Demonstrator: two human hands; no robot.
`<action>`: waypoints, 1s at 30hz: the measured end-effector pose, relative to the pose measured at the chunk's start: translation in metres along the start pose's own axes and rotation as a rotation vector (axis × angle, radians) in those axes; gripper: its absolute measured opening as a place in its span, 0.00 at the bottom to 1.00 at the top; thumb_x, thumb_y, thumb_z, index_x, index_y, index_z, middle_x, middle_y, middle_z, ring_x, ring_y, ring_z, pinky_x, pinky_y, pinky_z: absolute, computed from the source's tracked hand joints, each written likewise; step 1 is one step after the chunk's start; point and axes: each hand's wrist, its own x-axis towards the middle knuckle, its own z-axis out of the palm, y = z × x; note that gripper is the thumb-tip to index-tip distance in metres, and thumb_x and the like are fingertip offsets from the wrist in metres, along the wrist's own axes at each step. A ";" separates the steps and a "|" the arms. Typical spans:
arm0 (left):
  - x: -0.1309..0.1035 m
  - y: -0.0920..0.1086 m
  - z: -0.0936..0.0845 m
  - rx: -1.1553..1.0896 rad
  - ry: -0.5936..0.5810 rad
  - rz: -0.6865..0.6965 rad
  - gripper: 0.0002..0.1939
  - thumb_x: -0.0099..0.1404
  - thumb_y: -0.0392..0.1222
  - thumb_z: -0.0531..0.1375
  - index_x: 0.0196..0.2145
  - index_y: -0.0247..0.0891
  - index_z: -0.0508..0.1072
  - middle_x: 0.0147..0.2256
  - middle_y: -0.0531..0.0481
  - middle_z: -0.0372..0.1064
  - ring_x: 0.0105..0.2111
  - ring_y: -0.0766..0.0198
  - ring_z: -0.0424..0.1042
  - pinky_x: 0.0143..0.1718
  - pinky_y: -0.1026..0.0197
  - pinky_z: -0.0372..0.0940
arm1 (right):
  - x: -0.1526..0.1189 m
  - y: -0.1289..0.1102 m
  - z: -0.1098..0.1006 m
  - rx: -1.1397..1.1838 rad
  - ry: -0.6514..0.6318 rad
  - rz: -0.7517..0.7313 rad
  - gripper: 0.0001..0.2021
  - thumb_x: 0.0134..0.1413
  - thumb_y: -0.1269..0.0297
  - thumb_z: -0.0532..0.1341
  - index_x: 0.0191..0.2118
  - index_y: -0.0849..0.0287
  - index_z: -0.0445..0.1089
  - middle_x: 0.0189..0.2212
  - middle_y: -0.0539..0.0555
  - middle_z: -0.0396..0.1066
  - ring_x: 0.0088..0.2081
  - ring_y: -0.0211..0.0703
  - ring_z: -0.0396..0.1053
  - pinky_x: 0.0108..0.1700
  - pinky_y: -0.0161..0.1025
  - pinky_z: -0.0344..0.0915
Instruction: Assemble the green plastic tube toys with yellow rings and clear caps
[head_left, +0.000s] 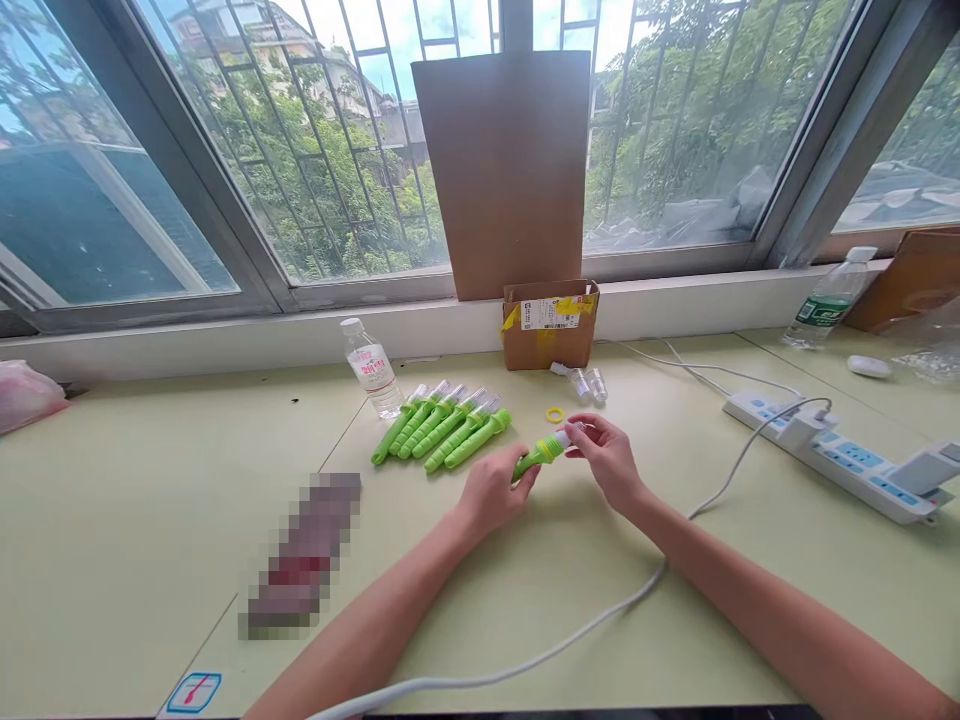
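Observation:
My left hand (495, 490) is closed around the lower end of a slim green plastic tube (531, 460) with a yellow ring near its top. The fingers of my right hand (607, 462) pinch the whitish clear end (564, 438) of that tube. To the left, several similar green tubes (442, 430) lie side by side, most with clear caps on their upper ends. The rightmost green tube (478, 438) shows no clear cap. A loose yellow ring (555, 414) and a few clear caps (589, 386) lie just beyond my hands.
A cardboard box (551, 345) and water bottle (373, 370) stand at the back. A white cable (570, 632) crosses under my right forearm; a power strip (840, 455) lies right. On the left is a blurred-out flat object (304, 555). Another bottle (829, 300) stands far right.

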 end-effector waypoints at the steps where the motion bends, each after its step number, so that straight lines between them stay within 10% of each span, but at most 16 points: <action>1: 0.000 -0.001 0.000 0.014 0.007 0.007 0.11 0.65 0.47 0.53 0.39 0.38 0.69 0.27 0.52 0.69 0.21 0.68 0.62 0.25 0.65 0.54 | 0.000 0.000 -0.001 -0.026 -0.012 0.003 0.17 0.47 0.51 0.65 0.38 0.59 0.69 0.29 0.53 0.74 0.31 0.42 0.71 0.32 0.40 0.70; 15: -0.003 -0.009 0.003 0.137 0.066 0.199 0.09 0.65 0.45 0.54 0.39 0.38 0.68 0.32 0.51 0.72 0.28 0.65 0.69 0.28 0.65 0.58 | 0.006 -0.002 -0.014 -0.311 -0.199 -0.057 0.17 0.53 0.48 0.60 0.28 0.59 0.68 0.17 0.46 0.65 0.14 0.31 0.56 0.16 0.31 0.54; 26: -0.004 -0.004 0.004 0.379 0.087 0.416 0.10 0.68 0.46 0.51 0.38 0.37 0.66 0.27 0.50 0.67 0.26 0.63 0.66 0.24 0.63 0.53 | 0.007 -0.004 -0.016 -0.515 -0.117 -0.118 0.27 0.53 0.46 0.58 0.16 0.57 0.47 0.11 0.42 0.48 0.15 0.31 0.54 0.18 0.31 0.48; 30: -0.002 -0.003 0.006 0.370 0.091 0.357 0.08 0.66 0.42 0.52 0.41 0.37 0.65 0.29 0.50 0.68 0.28 0.62 0.67 0.24 0.63 0.55 | 0.004 -0.009 -0.013 -0.423 -0.140 -0.086 0.23 0.55 0.45 0.56 0.19 0.57 0.56 0.11 0.43 0.55 0.13 0.32 0.54 0.16 0.31 0.50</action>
